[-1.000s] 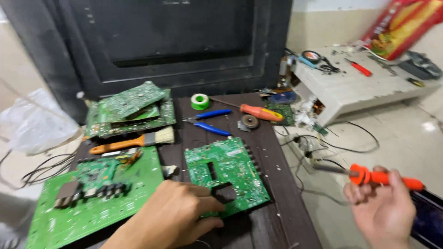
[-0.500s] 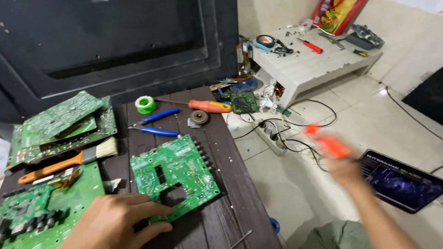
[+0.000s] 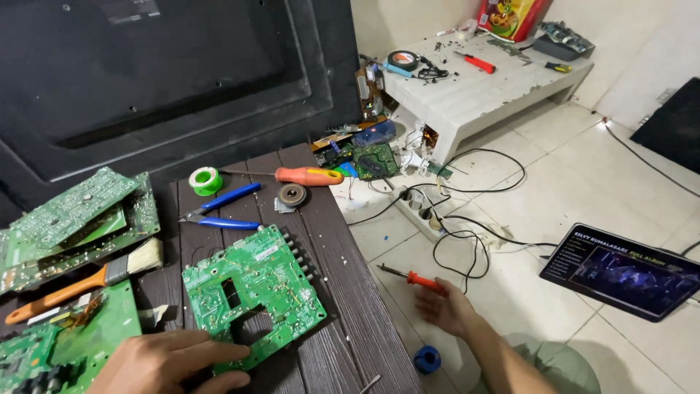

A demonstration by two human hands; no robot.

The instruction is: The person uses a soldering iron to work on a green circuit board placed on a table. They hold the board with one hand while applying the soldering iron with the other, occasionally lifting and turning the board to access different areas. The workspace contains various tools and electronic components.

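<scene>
1. Our left hand point(image 3: 171, 359) lies flat near the desk's point(image 3: 350, 292) front edge, fingers point(image 3: 219, 353) stretched out and closed on nothing, pressing on the near edge of the green circuit board point(image 3: 251, 292), which seems to keep it from sliding
2. That board rests face up in the middle of the desk, its row of connectors turned toward the right edge
3. Our right hand point(image 3: 445, 306) is down at the floor point(image 3: 525, 292), off the desk's right edge, fingers loosely curled beside the small red-handled screwdriver point(image 3: 415, 279); we cannot tell whether they grip it or only touch its handle
4. Toward the back edge lie blue-handled pliers point(image 3: 219, 208), a green tape roll point(image 3: 205, 180) and a larger orange screwdriver point(image 3: 299, 176), all within reach
5. At the left edge a brush point(image 3: 95, 277) lies beside stacked boards point(image 3: 73, 219)
</scene>
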